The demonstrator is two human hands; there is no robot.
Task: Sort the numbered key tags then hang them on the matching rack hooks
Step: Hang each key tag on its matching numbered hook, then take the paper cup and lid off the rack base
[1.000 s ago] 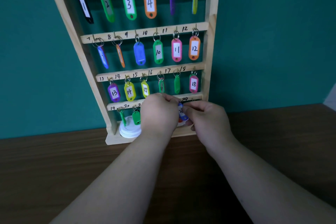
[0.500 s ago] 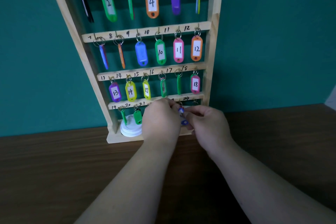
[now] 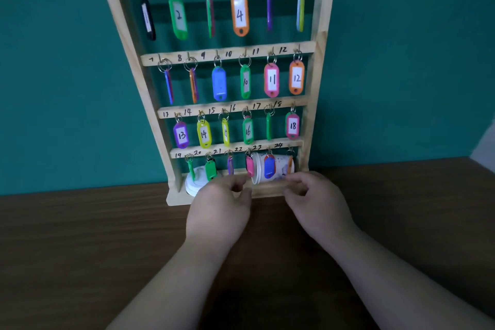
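Hands below bottom row of rack (image 3: 314, 83) | our left hand (image 3: 222, 207) and right hand (image 3: 318, 203) hover loosely curled, holding nothing | blue tag (image 3: 269, 168) hangs on hook 23.

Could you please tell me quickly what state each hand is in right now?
Left hand: open, fingers loosely curled, holding nothing.
Right hand: open, fingers loosely curled, holding nothing.
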